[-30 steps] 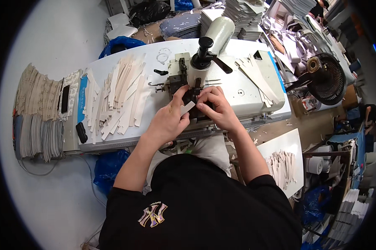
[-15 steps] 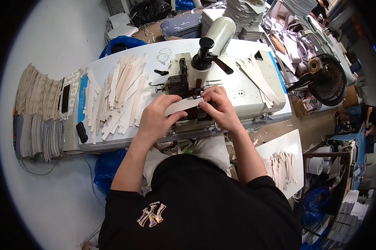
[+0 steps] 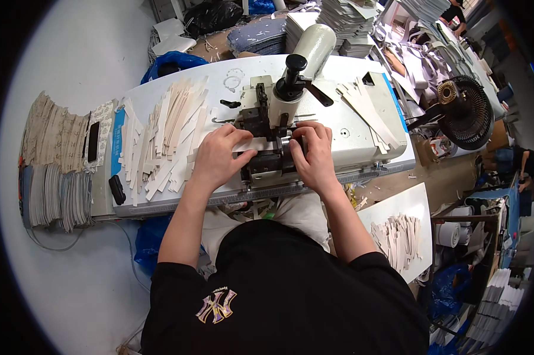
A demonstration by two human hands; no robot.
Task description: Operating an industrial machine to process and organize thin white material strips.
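Observation:
A short pale strip (image 3: 259, 144) lies level at the needle area of an industrial sewing machine (image 3: 283, 106). My left hand (image 3: 218, 157) grips the strip's left end between thumb and fingers. The strip's right end reaches the metal foot, where the machine hides part of it. Just right of the foot is my right hand (image 3: 315, 157), its thumb and fingers curled round the spot. What those fingers hold, if anything, is hidden. A loose pile of similar strips (image 3: 175, 133) covers the table left of my left hand.
More strips (image 3: 367, 112) rest on the machine bed at right, and others on a white board (image 3: 400, 239) by my right elbow. Stacked fabric pieces (image 3: 57, 133) and a phone (image 3: 93, 141) sit far left. A black fan (image 3: 465, 112) stands right. Another person (image 3: 523, 165) is far right.
The strip has moved from a tilted hold in front of the machine to level at the foot. My left hand shifted slightly left; my right hand moved slightly right, beside the foot.

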